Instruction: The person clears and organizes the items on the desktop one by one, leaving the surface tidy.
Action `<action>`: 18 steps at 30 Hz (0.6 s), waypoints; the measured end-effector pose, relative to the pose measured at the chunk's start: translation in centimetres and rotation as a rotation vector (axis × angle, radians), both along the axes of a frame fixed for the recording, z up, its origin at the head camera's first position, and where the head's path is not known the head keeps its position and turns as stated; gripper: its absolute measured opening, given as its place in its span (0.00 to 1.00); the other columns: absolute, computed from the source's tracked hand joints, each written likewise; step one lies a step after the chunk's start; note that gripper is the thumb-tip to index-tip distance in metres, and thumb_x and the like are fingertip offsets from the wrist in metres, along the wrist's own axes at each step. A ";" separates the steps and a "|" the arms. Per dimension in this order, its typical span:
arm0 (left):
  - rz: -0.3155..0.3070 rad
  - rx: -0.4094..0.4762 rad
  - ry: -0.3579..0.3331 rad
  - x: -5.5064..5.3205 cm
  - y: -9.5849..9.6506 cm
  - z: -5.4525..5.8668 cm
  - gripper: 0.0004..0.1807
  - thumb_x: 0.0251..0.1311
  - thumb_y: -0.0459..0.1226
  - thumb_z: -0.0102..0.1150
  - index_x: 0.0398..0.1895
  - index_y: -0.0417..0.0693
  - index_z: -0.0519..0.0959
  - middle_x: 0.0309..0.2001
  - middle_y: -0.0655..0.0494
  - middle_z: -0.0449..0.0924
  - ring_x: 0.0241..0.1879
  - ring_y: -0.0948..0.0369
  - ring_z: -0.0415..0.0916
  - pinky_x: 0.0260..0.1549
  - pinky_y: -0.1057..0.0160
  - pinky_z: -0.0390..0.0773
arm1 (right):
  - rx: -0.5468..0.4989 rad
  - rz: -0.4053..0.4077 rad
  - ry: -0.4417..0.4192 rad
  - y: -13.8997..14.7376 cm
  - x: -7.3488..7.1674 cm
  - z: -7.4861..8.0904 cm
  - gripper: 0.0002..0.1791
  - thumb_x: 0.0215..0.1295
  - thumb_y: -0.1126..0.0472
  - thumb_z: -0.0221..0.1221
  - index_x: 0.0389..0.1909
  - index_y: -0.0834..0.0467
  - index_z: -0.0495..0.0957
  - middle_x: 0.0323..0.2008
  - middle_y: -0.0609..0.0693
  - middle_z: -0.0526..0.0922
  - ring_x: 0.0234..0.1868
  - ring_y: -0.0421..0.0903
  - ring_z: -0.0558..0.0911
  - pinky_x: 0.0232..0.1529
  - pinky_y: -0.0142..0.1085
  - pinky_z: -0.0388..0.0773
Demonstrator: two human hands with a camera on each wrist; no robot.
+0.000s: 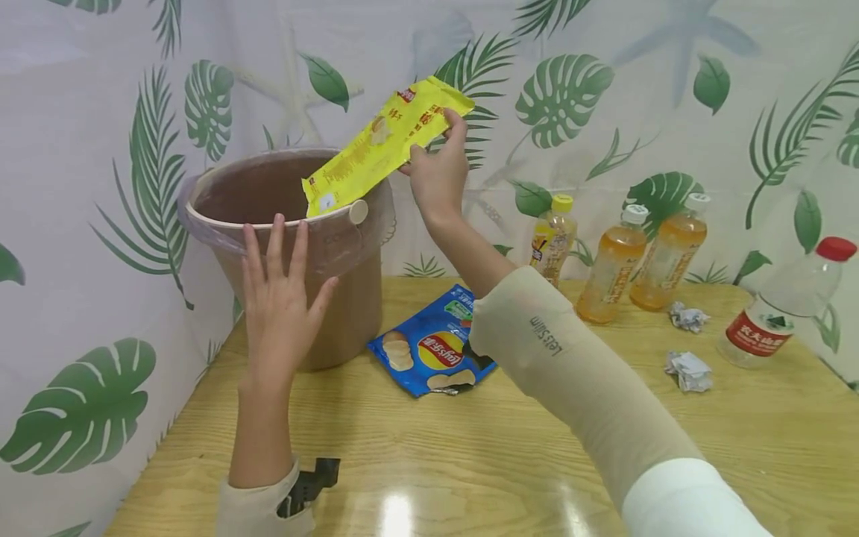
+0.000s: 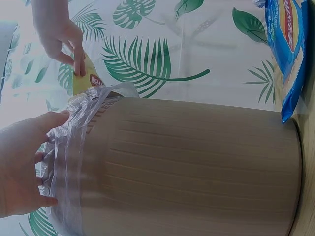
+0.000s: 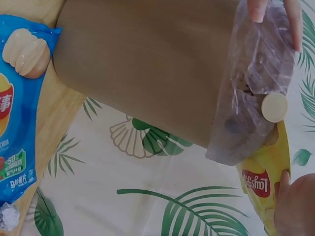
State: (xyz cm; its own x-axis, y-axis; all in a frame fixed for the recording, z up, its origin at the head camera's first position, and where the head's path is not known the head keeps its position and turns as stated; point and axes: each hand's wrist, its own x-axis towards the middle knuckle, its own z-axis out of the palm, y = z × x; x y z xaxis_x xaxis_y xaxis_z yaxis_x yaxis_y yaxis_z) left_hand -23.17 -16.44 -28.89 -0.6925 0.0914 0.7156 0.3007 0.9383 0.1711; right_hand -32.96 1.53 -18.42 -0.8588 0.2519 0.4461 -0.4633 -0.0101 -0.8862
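Note:
A yellow chip bag (image 1: 382, 142) is pinched near its upper end by my right hand (image 1: 439, 171). It slants down to the left, its lower end over the rim of a brown trash bin (image 1: 342, 298). A clear plastic liner (image 2: 64, 162) folds over the bin's rim. My left hand (image 1: 278, 306) rests its spread, straight fingers on the near side of that rim. On the table right of the bin lies a blue Lay's chip bag (image 1: 429, 343), partly hidden by my right forearm. The right wrist view shows the yellow bag (image 3: 261, 172) beside the rim's round cream knob (image 3: 274, 107).
Several bottles stand to the right: a yellow-capped one (image 1: 555, 231), two with orange drink (image 1: 611, 261), and a red-capped clear bottle (image 1: 781, 313). Two crumpled papers (image 1: 689, 371) lie between them on the wooden table (image 1: 537, 462). A leaf-patterned sheet (image 1: 416, 45) hangs behind.

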 end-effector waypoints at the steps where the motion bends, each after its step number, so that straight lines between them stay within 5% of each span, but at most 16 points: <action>1: 0.001 0.000 -0.003 0.0 0.0 0.0 0.42 0.60 0.48 0.55 0.72 0.50 0.46 0.72 0.55 0.29 0.68 0.49 0.22 0.63 0.47 0.35 | 0.011 -0.003 0.002 -0.2 0.0 -0.2 0.31 0.64 0.72 0.50 0.66 0.56 0.52 0.61 0.51 0.61 0.40 0.46 0.80 0.35 0.30 0.78; 18: 0.004 -0.012 -0.012 0.0 -0.1 0.0 0.42 0.60 0.49 0.55 0.72 0.49 0.46 0.72 0.54 0.28 0.68 0.48 0.22 0.63 0.46 0.36 | 0.204 0.035 0.017 -1.6 0.1 -2.6 0.32 0.62 0.68 0.56 0.65 0.58 0.55 0.62 0.51 0.63 0.32 0.44 0.81 0.30 0.32 0.77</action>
